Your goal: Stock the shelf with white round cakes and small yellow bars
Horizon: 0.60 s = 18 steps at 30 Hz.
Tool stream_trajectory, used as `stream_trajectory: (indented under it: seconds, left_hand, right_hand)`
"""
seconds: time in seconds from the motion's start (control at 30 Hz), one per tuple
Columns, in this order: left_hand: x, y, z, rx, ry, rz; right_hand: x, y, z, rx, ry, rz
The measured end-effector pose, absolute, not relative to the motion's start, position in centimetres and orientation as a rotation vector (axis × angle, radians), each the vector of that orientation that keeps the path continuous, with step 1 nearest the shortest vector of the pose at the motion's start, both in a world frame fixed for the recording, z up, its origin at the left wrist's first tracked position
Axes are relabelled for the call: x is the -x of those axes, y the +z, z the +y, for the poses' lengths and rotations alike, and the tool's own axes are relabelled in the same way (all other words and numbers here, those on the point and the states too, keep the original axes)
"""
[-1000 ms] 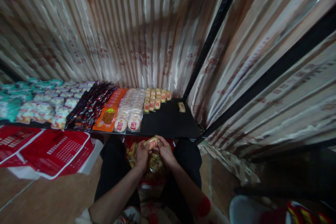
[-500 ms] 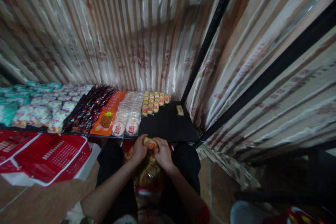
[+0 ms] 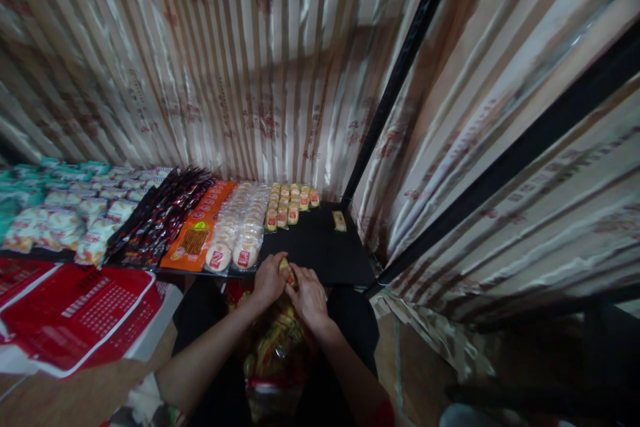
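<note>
Head view shows a small, yellow, oblong biscuit packet in glossy clear film with a red print (image 3: 287,269), held between two bare hands in front of the matte black flat shelf (image 3: 320,255). Below the hands, between the person's dark-clad legs, sits a shiny, crinkled transparent plastic bag of yellow packets (image 3: 277,347). On the shelf, small yellow block-shaped packets with red labels (image 3: 283,207) stand in neat rows, and a single pale yellow oblong packet (image 3: 339,221) lies apart near the upright. Farther left come round white wafers in clear plastic (image 3: 245,243), a flat glossy orange pouch (image 3: 196,233) and dark, wrinkled foil sachets (image 3: 157,220). A pleated, satiny beige striped curtain (image 3: 225,80) hangs behind.

The held packet lies in the narrow space between the fingers of the left hand (image 3: 270,278) and the right hand (image 3: 307,297); both sets are bent closely around it, hiding much of its sides. Its visible long axis slants, the far end toward the shelf and slightly left, the near end toward the right hand's fingers.
</note>
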<state>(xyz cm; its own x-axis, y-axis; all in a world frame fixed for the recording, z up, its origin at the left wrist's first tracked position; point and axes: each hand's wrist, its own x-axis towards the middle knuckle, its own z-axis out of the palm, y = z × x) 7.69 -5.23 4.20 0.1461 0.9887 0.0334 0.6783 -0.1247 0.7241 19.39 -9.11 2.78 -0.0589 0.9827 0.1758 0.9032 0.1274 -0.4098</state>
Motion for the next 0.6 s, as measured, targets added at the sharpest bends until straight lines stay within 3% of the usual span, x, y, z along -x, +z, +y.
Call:
stream_trajectory:
  seconds: [0.6]
  left_hand:
    - [-9.7, 4.8, -2.5, -1.849, 0.787, 1.637]
  right_hand:
    - [-19.2, 1.0, -5.1, 1.943, 0.341, -1.720]
